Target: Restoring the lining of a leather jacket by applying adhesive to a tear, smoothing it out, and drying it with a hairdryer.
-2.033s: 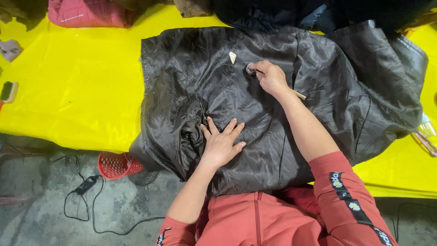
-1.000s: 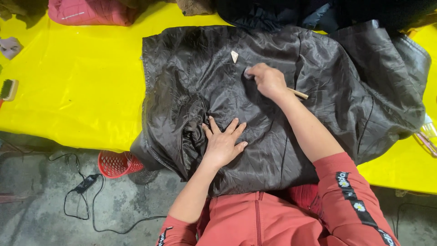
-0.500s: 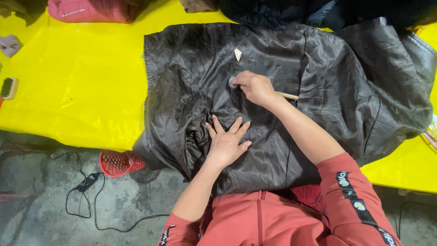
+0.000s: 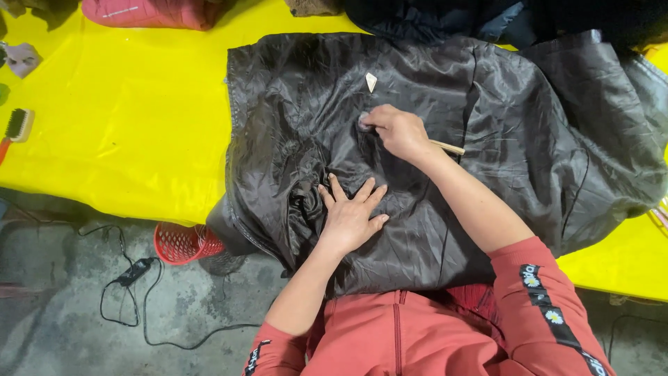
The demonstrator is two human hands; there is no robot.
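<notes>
Your left hand (image 4: 350,217) lies flat at frame centre, fingers spread, pinning the dark glossy fabric jacket (image 4: 431,139). Just above, your right hand (image 4: 398,132) is closed on a thin wooden stick (image 4: 447,147), handle running right, tip pressed left. The yellow sheet-covered table (image 4: 125,118) lies left.

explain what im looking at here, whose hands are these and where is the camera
The camera sits on a person's head and looks down, so both hands are that person's own. A dark shiny garment lies spread on a yellow table cover. The left hand presses flat on the fabric. The right hand grips a thin wooden-handled tool, its tip down on the cloth. A small pale tag lies nearby, a brush at the far left, and a red basket on the floor.
</notes>
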